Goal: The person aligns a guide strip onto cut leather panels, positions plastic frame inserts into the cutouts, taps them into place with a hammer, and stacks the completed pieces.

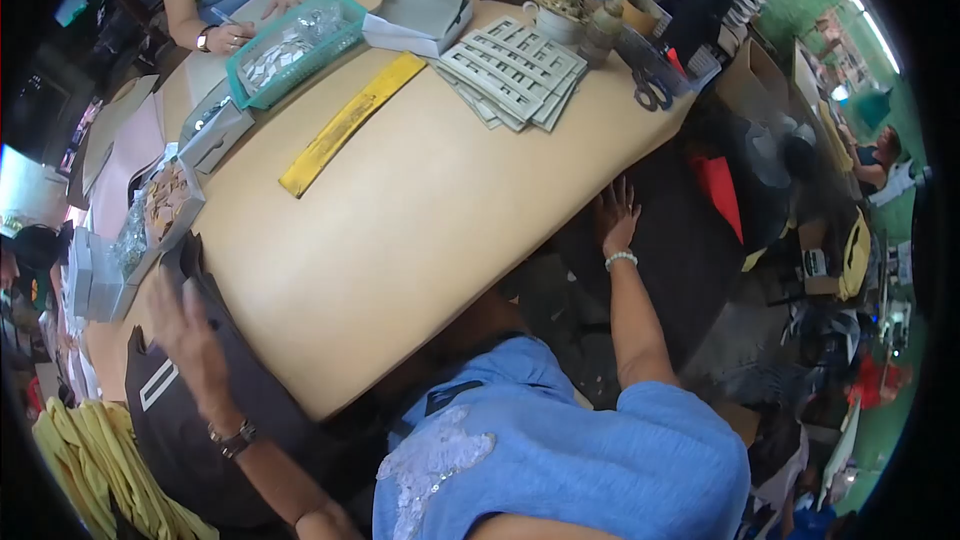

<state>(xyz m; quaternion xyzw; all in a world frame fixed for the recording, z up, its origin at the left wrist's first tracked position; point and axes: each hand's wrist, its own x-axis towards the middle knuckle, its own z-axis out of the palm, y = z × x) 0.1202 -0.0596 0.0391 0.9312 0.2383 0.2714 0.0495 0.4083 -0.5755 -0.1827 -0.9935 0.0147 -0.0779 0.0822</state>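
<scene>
My left hand (pixel 190 345), smeared a little by motion, is stretched out over a dark garment (pixel 240 410) that hangs over the table's left edge. A white rectangular outline (pixel 160 385) shows on that garment beside the hand. My right hand (pixel 617 218) lies with fingers spread on a large dark cloth (pixel 660 260) next to the table's right edge. Neither hand has anything visible in it. Between them lies the tan tabletop (pixel 350 270), with a yellow strip like a ruler (pixel 352 125) on it.
Pale cut-out stencil cards (pixel 515 70), a grey box (pixel 418 15) and a teal basket (pixel 297 45) of small packets are farther back. Scissors (pixel 652 90) rest near the right corner. Across the table, a person's hand (pixel 232 37) holds a pen. Yellow cloth (pixel 95 460) is piled lower left.
</scene>
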